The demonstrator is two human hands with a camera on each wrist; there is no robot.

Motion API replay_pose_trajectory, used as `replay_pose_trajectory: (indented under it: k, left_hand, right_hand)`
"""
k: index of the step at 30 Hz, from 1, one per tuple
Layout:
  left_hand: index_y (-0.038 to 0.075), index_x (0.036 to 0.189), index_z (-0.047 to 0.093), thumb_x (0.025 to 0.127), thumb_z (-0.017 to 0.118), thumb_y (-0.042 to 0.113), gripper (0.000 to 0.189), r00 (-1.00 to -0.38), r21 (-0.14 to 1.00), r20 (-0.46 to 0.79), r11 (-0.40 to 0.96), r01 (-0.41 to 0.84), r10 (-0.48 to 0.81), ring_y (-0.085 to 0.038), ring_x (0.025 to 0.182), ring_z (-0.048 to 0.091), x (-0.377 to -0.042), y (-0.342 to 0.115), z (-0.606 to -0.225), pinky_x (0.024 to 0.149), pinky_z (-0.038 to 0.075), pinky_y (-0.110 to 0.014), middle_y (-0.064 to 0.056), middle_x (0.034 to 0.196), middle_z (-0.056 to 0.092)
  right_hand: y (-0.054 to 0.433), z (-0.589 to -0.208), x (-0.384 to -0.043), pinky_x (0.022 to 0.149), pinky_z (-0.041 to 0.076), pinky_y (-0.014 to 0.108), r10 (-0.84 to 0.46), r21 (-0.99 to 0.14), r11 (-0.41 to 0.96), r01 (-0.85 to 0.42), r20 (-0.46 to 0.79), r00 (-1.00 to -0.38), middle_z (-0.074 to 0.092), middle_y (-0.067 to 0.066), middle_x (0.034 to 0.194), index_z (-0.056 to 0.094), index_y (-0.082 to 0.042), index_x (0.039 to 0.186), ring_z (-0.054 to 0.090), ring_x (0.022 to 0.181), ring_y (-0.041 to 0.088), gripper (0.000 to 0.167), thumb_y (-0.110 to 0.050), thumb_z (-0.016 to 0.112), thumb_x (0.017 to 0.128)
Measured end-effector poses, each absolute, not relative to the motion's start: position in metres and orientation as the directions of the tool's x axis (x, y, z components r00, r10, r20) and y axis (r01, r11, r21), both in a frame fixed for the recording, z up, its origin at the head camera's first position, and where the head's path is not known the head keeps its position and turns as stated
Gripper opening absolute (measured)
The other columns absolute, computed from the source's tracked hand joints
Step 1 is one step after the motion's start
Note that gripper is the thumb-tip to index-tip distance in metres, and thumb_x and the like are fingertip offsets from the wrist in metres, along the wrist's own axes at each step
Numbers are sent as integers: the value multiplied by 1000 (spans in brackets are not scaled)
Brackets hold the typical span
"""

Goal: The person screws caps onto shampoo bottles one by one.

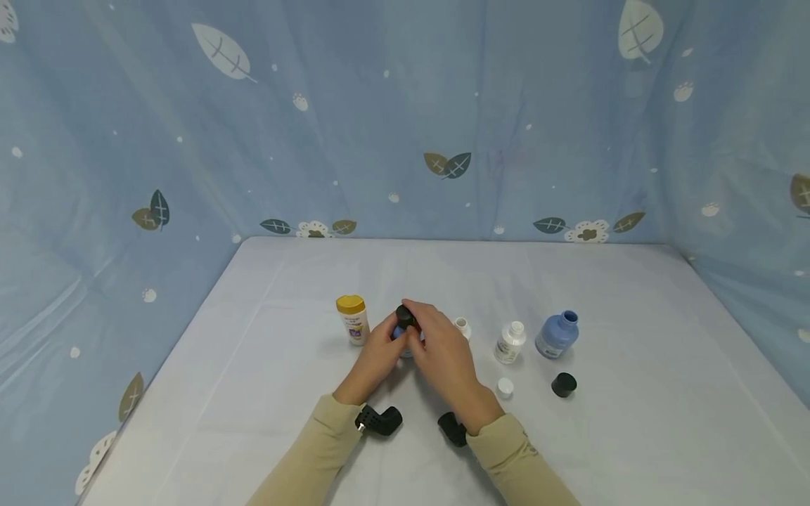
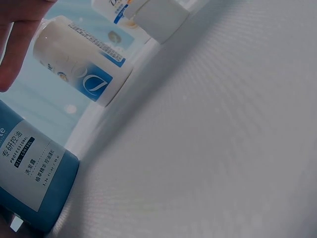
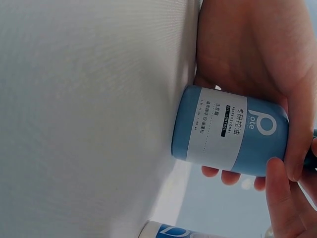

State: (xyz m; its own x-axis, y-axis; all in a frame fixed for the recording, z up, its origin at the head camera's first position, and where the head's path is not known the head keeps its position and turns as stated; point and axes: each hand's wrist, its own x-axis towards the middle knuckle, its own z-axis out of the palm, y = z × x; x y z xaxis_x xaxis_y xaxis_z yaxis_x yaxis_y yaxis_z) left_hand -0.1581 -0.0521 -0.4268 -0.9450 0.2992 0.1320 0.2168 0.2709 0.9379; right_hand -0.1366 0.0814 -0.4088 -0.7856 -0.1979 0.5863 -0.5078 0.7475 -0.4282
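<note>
Between the two hands stands a small blue shampoo bottle (image 3: 265, 124) with a white label, upright on the table. My left hand (image 1: 377, 355) grips its body, and the fingertips show past the bottle's far side in the right wrist view. At the bottle's top is a black cap (image 1: 405, 316), which my right hand (image 1: 446, 351) pinches. Whether the cap sits fully on the neck cannot be told. In the left wrist view the blue bottle (image 2: 62, 178) fills the lower left corner, and part of a hand (image 2: 20, 49) shows above it.
Left of the hands stands a white bottle with a yellow cap (image 1: 351, 305). To the right are an uncapped white bottle (image 1: 509, 343), another white bottle (image 1: 463, 327) partly behind my right hand, an uncapped blue bottle (image 1: 557, 336), a white cap (image 1: 504, 388) and a black cap (image 1: 564, 384).
</note>
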Motion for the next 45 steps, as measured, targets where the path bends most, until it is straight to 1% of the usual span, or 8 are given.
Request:
replay_pose_trajectory:
  k: [4, 11, 17, 23, 32, 37, 41, 45]
  left_hand:
    - [9, 117, 54, 91, 50, 18, 28, -948, 943, 109, 270, 194, 300, -16, 101, 51, -157, -53, -426, 87, 41, -35, -4, 111, 59]
    - [9, 118, 54, 90, 51, 17, 29, -947, 946, 111, 260, 194, 301, -16, 103, 51, -157, -53, -428, 89, 40, -35, -5, 111, 59]
    - [9, 118, 54, 89, 50, 12, 29, -945, 951, 109, 245, 190, 308, -16, 101, 51, -159, -52, -432, 88, 40, -35, -5, 110, 59]
    - [17, 117, 54, 89, 50, 16, 29, -945, 953, 122, 231, 197, 302, -14, 101, 51, -171, -54, -459, 88, 40, -35, 1, 110, 59]
    - [21, 116, 54, 89, 51, 19, 28, -939, 953, 151, 208, 222, 310, -11, 102, 52, -172, -53, -460, 88, 40, -35, 5, 109, 59]
    - [23, 118, 54, 89, 53, 23, 29, -940, 950, 150, 219, 223, 306, -10, 106, 50, -173, -54, -460, 90, 38, -35, 5, 113, 58]
    - [21, 119, 53, 89, 53, 23, 30, -939, 944, 161, 230, 237, 303, -13, 108, 49, -173, -55, -460, 91, 38, -38, 3, 115, 57]
    - [22, 118, 54, 89, 53, 26, 29, -943, 941, 159, 242, 234, 294, -13, 106, 49, -173, -55, -460, 90, 39, -37, 4, 114, 57]
  right_hand:
    - [81, -409, -136, 74, 47, 28, -195, -432, 747, -505, 584, -788, 56, -2, 114, 53, -14, 123, 54, 99, 11, 41, -11, 60, 83]
    - [80, -410, -135, 68, 47, 28, -185, -433, 752, -498, 586, -789, 57, -2, 114, 53, -14, 122, 55, 93, 12, 40, -12, 61, 83]
    - [81, -411, -134, 66, 47, 28, -177, -430, 767, -476, 571, -801, 57, -2, 113, 53, -14, 123, 56, 90, 12, 40, -14, 61, 84]
    - [82, -412, -135, 66, 47, 28, -183, -421, 768, -483, 578, -795, 58, -2, 112, 53, -15, 123, 56, 89, 11, 41, -14, 61, 83]
    - [82, -412, -136, 66, 47, 27, -179, -434, 751, -497, 591, -787, 57, -2, 111, 53, -14, 123, 55, 90, 10, 41, -13, 62, 83]
    - [82, -412, -137, 61, 46, 24, -178, -451, 735, -506, 592, -786, 56, -2, 111, 52, -13, 123, 55, 80, 9, 40, -16, 62, 84]
    - [81, -411, -137, 58, 45, 21, -172, -467, 728, -501, 584, -793, 55, -1, 111, 51, -12, 123, 55, 74, 9, 41, -16, 62, 84]
    - [81, -411, -137, 60, 45, 21, -181, -461, 737, -495, 571, -801, 54, -1, 114, 49, -13, 126, 54, 78, 8, 45, -15, 62, 83]
